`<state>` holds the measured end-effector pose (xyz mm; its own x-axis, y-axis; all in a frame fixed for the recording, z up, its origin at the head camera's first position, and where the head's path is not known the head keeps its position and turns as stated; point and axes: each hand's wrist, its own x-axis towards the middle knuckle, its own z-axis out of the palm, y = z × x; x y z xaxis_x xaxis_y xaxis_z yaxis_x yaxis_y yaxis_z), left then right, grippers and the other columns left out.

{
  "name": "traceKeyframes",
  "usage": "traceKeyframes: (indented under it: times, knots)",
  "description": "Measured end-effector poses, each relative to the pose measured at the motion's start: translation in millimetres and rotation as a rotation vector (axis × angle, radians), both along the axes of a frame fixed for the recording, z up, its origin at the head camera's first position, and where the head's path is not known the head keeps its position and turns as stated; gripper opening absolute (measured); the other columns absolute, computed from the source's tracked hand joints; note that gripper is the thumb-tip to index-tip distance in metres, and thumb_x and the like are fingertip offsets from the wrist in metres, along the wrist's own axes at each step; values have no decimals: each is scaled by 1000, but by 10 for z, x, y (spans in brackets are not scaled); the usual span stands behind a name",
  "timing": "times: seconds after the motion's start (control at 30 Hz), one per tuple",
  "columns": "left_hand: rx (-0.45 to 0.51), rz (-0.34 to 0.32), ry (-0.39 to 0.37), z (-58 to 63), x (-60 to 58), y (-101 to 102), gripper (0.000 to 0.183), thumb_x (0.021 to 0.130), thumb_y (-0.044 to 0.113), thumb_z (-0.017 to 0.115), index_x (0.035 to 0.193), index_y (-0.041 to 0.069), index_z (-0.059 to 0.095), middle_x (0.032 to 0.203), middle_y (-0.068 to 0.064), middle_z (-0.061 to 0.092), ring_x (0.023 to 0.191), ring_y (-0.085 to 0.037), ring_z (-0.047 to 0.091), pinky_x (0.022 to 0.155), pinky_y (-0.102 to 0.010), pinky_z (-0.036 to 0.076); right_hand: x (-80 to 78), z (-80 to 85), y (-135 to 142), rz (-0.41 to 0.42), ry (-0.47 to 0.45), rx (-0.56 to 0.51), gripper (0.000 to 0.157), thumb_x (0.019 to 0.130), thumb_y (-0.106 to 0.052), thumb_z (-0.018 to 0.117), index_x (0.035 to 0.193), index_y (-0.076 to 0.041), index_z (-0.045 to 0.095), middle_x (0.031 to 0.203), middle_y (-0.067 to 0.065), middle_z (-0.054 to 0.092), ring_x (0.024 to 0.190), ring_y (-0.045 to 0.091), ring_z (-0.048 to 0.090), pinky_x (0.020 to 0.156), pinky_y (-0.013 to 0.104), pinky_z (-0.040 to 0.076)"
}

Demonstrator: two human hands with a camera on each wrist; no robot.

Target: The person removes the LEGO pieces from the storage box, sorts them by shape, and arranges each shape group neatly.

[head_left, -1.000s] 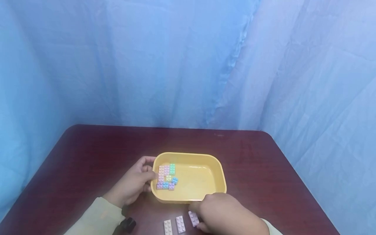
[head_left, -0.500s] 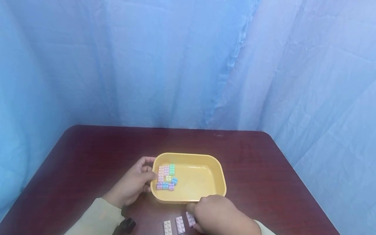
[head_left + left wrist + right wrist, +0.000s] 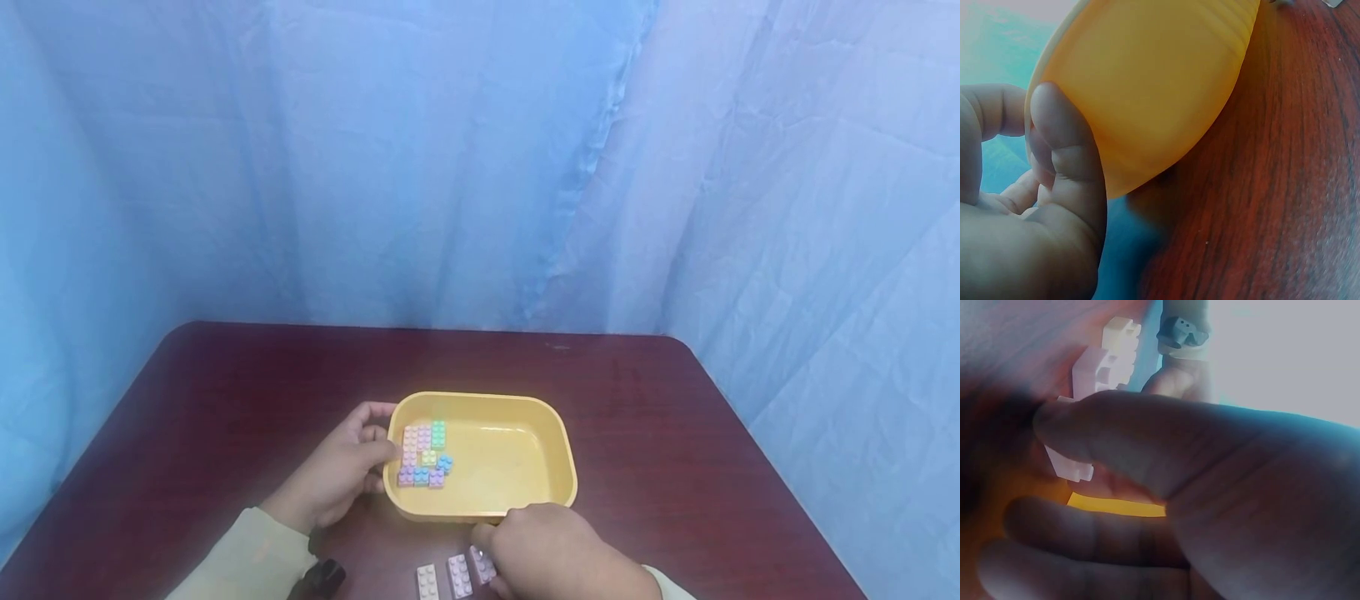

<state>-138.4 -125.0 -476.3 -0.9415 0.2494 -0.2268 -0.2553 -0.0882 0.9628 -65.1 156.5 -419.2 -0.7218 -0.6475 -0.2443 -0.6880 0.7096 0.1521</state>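
Note:
On the left, my left hand [image 3: 341, 467] grips the wall of a yellow plastic tray [image 3: 517, 467], with thumb and fingers on either side of its rim [image 3: 1041, 59]. Several pastel toy bricks [image 3: 423, 454] lie together at the tray's left end. In front of the tray, my right hand [image 3: 555, 550] pinches a lilac toy brick [image 3: 482, 565] between thumb and finger, down at the table; the hand covers part of it. Left of that brick lie a pale pink brick [image 3: 460, 575] and a cream brick [image 3: 427, 582], forming a row with it.
The dark red wooden table [image 3: 247, 400] extends beyond the tray on both sides. Blue curtains [image 3: 420, 167] hang behind and beside it. A black device [image 3: 326, 577] sits at my left wrist.
My right hand has slid the lilac brick left, closer to the pale pink brick. The left hand keeps its grip on the tray, which stays almost in place.

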Motion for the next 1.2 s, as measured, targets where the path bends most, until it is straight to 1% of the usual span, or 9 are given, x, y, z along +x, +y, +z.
traceKeyframes:
  times: [0.2, 0.43, 0.63, 0.87, 1.03, 1.2]
  knots:
    - [1, 3, 0, 4, 11, 6, 74, 92, 3, 72, 160, 12, 43, 104, -11, 63, 78, -23, 64, 61, -28, 58, 6, 13, 7, -4, -3, -8, 28, 88, -46, 89, 97, -32, 66, 65, -15, 52, 63, 8, 53, 51, 32, 44]
    - [-8, 2, 0, -2, 5, 7, 73, 93, 2, 71, 160, 12, 43, 104, -11, 62, 79, -24, 64, 60, -28, 58, 26, 20, 10, -5, 2, -30, 31, 87, -48, 89, 94, -33, 64, 64, -17, 49, 62, 8, 49, 53, 31, 44]
    - [-4, 2, -2, -1, 5, 6, 73, 93, 2, 71, 160, 12, 43, 105, -11, 62, 79, -23, 64, 60, -27, 58, 22, 30, 13, -7, -9, -28, 33, 86, -49, 91, 98, -34, 65, 65, -16, 51, 63, 7, 51, 53, 31, 45]
    - [0, 4, -6, 14, 14, 3, 72, 93, 2, 71, 159, 12, 43, 104, -11, 62, 79, -23, 64, 61, -28, 58, 26, 68, 27, -6, -38, -76, 35, 84, -45, 95, 105, -36, 67, 64, -18, 49, 59, 5, 46, 52, 30, 41]
    - [3, 2, -6, 22, 16, 2, 73, 93, 2, 71, 160, 12, 43, 105, -11, 62, 79, -23, 64, 61, -28, 58, 41, 114, 41, 38, -38, -102, 33, 87, -48, 92, 104, -37, 66, 66, -20, 49, 58, 5, 44, 53, 28, 40]
    - [4, 1, -9, 24, 10, 8, 73, 93, 2, 71, 159, 12, 43, 105, -11, 62, 79, -23, 64, 61, -27, 58, 68, 209, 83, 80, -62, -164, 29, 90, -48, 89, 102, -37, 65, 67, -22, 47, 58, 5, 41, 54, 26, 37]
